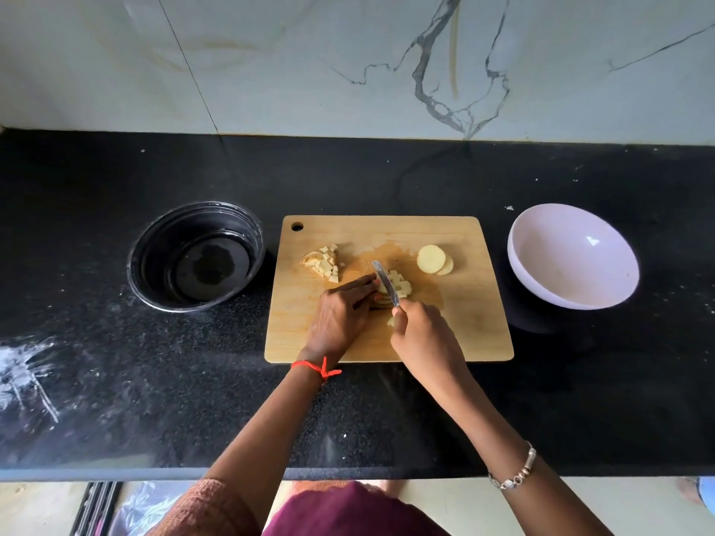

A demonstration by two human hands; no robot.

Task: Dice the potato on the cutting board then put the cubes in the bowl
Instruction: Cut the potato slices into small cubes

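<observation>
From my seat I saw the cutting board (464, 323) lying in the middle of the black counter (116, 381), with the potato in three lots on it. A pile of cubes (327, 261) sat at the far left of the board, beside a curved end piece. Two round slices (431, 259) overlapped at the far right. In the middle lay a stack of slices (398, 286), partly cut into cubes.

The left hand (340, 315) reached across the board with its fingers fairly straight, the tips pressing on the left side of that stack. The right hand (421, 334) was curled tight round the handle of the knife (385, 282). The blade pointed away from me and rested down into the stack, just beside the left fingertips.

The white bowl (572, 257) stood right of the board with no cubes in it. A black bowl (197, 257) stood to the left.
</observation>
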